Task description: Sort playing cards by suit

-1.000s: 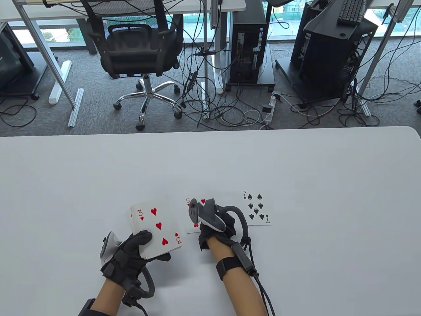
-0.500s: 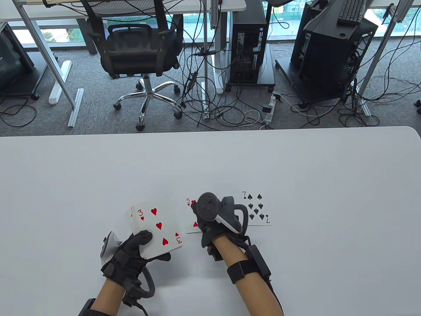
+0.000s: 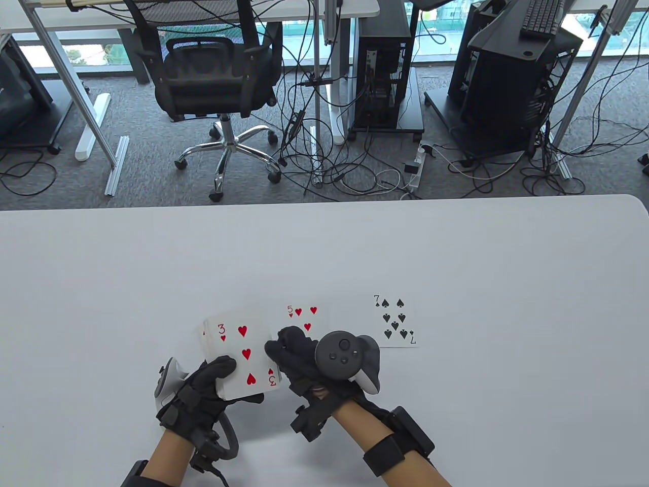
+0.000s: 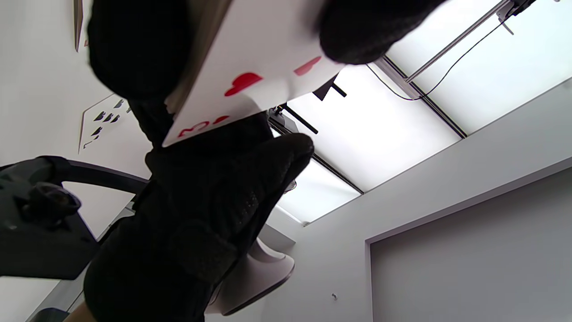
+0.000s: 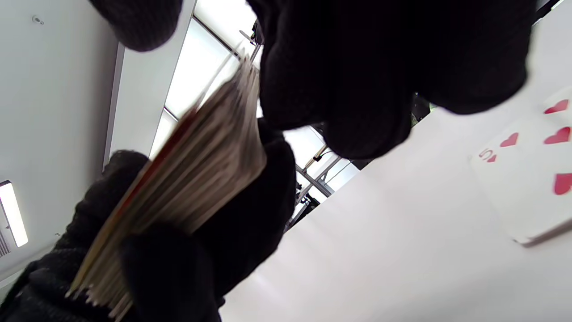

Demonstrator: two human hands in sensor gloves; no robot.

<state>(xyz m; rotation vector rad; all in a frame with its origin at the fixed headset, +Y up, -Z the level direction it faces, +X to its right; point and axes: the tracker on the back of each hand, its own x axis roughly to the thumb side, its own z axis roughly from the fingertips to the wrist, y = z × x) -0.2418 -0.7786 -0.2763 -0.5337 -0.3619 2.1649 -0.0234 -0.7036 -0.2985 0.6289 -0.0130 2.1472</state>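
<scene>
Table view: thick face-up card deck (image 3: pixel 243 360) gripped by left hand (image 3: pixel 203 390) for dealing; right hand (image 3: pixel 296 357) fingertips reaching its top red three of hearts (image 3: pixel 247 353), pinch not discernible.

Black gloves (image 3: pixel 299 362) covered both hands. The table (image 3: pixel 507 304) was white. Red hearts marked the three (image 3: pixel 246 355) and five (image 3: pixel 304 317); black spades marked the seven (image 3: pixel 396 322).
</scene>
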